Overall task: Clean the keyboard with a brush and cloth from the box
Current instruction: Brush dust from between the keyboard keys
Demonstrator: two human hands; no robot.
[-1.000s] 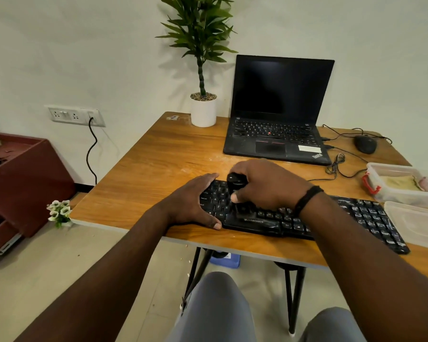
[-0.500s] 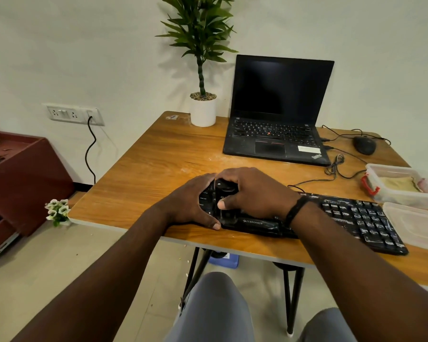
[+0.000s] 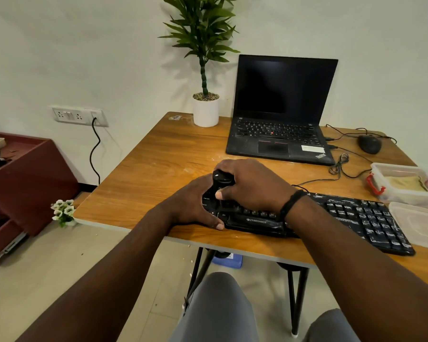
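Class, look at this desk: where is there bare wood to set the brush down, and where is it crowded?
Bare wood on the table lies left of the laptop, between the plant pot and the keyboard. The right side is crowded: mouse, cables, box and lid.

We sit at a wooden table [image 3: 158, 169] with black metal legs [image 3: 297, 299], pushed against a plain pale wall [image 3: 84, 58]. On the wall at left we see a white socket strip [image 3: 79, 116] with a black cord [image 3: 95, 154] hanging down from it. A dark red cabinet [image 3: 22, 178] stands at far left on the light tiled floor [image 3: 59, 267]. Soft, even light throws a faint plant shadow on the wall.
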